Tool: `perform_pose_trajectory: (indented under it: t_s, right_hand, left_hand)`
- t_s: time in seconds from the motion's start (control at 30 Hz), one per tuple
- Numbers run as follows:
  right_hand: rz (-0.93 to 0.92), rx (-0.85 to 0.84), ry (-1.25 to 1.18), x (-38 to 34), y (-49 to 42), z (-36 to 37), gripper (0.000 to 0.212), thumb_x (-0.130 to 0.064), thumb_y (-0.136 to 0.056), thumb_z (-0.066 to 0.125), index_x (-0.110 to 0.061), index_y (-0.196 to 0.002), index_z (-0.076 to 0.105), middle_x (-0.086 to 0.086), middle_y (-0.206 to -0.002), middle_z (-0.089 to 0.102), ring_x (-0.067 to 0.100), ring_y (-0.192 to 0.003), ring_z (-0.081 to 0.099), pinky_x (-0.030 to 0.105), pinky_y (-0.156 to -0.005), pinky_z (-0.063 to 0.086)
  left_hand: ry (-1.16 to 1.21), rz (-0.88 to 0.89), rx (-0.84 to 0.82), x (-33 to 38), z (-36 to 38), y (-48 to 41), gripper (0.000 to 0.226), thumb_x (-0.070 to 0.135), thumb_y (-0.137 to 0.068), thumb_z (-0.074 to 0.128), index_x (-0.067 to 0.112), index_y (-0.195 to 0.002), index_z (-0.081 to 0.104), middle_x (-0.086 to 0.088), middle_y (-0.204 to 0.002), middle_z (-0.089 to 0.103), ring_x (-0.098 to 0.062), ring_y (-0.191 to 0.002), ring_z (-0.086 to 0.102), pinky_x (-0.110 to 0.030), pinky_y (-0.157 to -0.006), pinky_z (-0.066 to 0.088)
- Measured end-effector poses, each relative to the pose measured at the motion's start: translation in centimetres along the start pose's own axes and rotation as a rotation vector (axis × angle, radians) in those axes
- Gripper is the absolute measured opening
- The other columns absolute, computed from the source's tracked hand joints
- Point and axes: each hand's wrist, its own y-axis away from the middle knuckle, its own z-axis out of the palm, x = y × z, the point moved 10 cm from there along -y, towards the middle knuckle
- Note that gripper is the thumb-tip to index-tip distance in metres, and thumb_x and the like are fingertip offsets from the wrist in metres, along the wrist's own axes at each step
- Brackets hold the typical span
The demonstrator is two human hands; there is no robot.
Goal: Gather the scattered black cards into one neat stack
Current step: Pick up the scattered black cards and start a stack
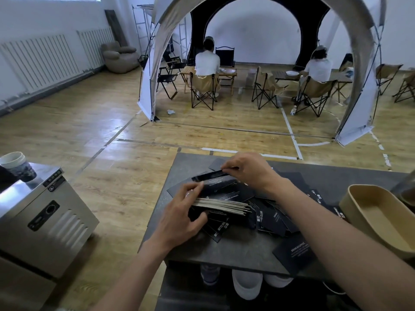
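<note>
Black cards with white print lie scattered over the dark table (224, 250). My left hand (182, 212) grips a stack of cards (222, 206) held flat above the table, pale card edges fanned toward the right. My right hand (249, 171) pinches a single black card (211, 176) by its right end just above the stack. Several loose cards (271, 221) overlap in a heap under and right of the stack. One card (294, 254) rests alone near the front edge. More cards (316, 196) are partly hidden behind my right forearm.
A tan oval tray (379, 216) stands at the table's right side. A steel appliance (40, 216) with a paper cup (18, 164) on it sits to the left. Beyond the table's far edge is wooden floor, a tent and two seated people.
</note>
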Motion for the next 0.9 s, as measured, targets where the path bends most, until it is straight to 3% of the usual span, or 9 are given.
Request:
perform_pose_trajectory:
  t_s: [0.07, 0.17, 0.27, 0.33, 0.53, 0.63, 0.73, 0.83, 0.9]
  right_hand:
    - [0.019, -0.016, -0.073, -0.6, 1.3, -1.5, 0.011, -0.031, -0.089, 0.076, -0.028, -0.097, 0.082, -0.012, -0.082, 0.077, 0.006, -0.073, 0.067, 0.028, -0.070, 0.053]
    - [0.062, -0.288, -0.242, -1.7, 3.4, -0.1, 0.010, -0.027, -0.090, 0.076, -0.024, -0.097, 0.082, -0.013, -0.084, 0.077, -0.001, -0.076, 0.069, 0.023, -0.076, 0.056]
    - [0.114, -0.405, -0.392, -1.6, 4.2, 1.2, 0.016, -0.023, -0.097, 0.068, -0.020, -0.108, 0.079, -0.013, -0.087, 0.078, -0.003, -0.081, 0.071, 0.020, -0.081, 0.057]
    - [0.175, -0.357, -0.343, 0.8, 3.9, 1.4, 0.019, -0.024, -0.094, 0.072, -0.024, -0.112, 0.078, -0.011, -0.098, 0.078, 0.001, -0.093, 0.071, 0.027, -0.092, 0.056]
    - [0.122, -0.390, -0.077, 2.3, 4.7, 3.5, 0.027, -0.029, -0.079, 0.084, -0.034, -0.105, 0.079, -0.015, -0.121, 0.072, 0.008, -0.112, 0.062, 0.035, -0.101, 0.051]
    - [0.121, -0.312, -0.125, 2.6, 4.3, 2.4, 0.024, -0.046, -0.081, 0.078, -0.035, -0.103, 0.079, -0.016, -0.107, 0.074, 0.005, -0.104, 0.063, 0.033, -0.096, 0.052]
    - [0.172, -0.298, -0.282, 2.3, 4.3, 1.4, 0.018, -0.043, -0.087, 0.074, -0.032, -0.100, 0.080, -0.019, -0.096, 0.076, -0.006, -0.091, 0.066, 0.020, -0.084, 0.050]
    - [0.181, -0.408, -0.405, 0.8, 4.4, 1.7, 0.015, -0.036, -0.092, 0.073, -0.028, -0.099, 0.082, -0.019, -0.080, 0.076, -0.009, -0.068, 0.064, 0.010, -0.063, 0.045]
    - [0.160, -0.534, -0.386, -0.1, 4.5, 2.3, 0.016, -0.037, -0.092, 0.072, -0.029, -0.103, 0.081, -0.024, -0.079, 0.074, -0.011, -0.069, 0.063, 0.008, -0.062, 0.043]
  left_hand:
    - [-0.002, 0.026, 0.015, 0.5, -0.2, -0.2, 0.083, 0.032, -0.088, 0.068, 0.020, -0.161, 0.031, 0.007, -0.164, 0.026, -0.002, -0.147, 0.033, -0.009, -0.107, 0.039]
    - [0.017, 0.036, 0.020, 0.6, -0.2, -0.4, 0.091, 0.019, -0.085, 0.077, 0.021, -0.161, 0.027, 0.000, -0.171, 0.014, -0.001, -0.155, 0.017, 0.002, -0.107, 0.025]
    - [0.023, 0.067, -0.009, 0.6, 0.1, -0.3, 0.064, 0.023, -0.089, 0.072, 0.027, -0.148, 0.048, 0.008, -0.157, 0.039, -0.005, -0.143, 0.042, -0.016, -0.108, 0.044]
    - [0.008, 0.073, -0.012, 0.5, 0.1, -0.2, 0.037, 0.028, -0.091, 0.066, 0.027, -0.127, 0.062, 0.013, -0.127, 0.059, -0.005, -0.114, 0.061, -0.034, -0.089, 0.057]
    - [0.028, 0.051, -0.005, 0.4, 0.1, 0.0, 0.023, 0.030, -0.089, 0.064, 0.024, -0.111, 0.063, 0.014, -0.104, 0.059, -0.006, -0.089, 0.062, -0.031, -0.072, 0.054]
    - [0.036, 0.055, 0.007, 0.4, 0.0, 0.0, 0.028, 0.030, -0.087, 0.065, 0.022, -0.114, 0.066, 0.012, -0.115, 0.059, -0.005, -0.102, 0.062, -0.029, -0.081, 0.055]
    - [0.033, 0.070, 0.025, 0.8, -0.3, -0.1, 0.050, 0.030, -0.084, 0.066, 0.022, -0.133, 0.061, 0.006, -0.146, 0.048, -0.007, -0.135, 0.050, -0.019, -0.101, 0.049]
    - [0.014, 0.052, 0.015, 1.1, -0.5, -0.3, 0.065, 0.031, -0.083, 0.066, 0.023, -0.146, 0.050, 0.007, -0.160, 0.036, -0.007, -0.147, 0.037, -0.010, -0.105, 0.037]
    - [-0.011, 0.049, 0.015, 1.1, -0.5, -0.2, 0.065, 0.031, -0.083, 0.066, 0.022, -0.146, 0.051, 0.007, -0.157, 0.040, -0.009, -0.146, 0.039, -0.010, -0.104, 0.036]
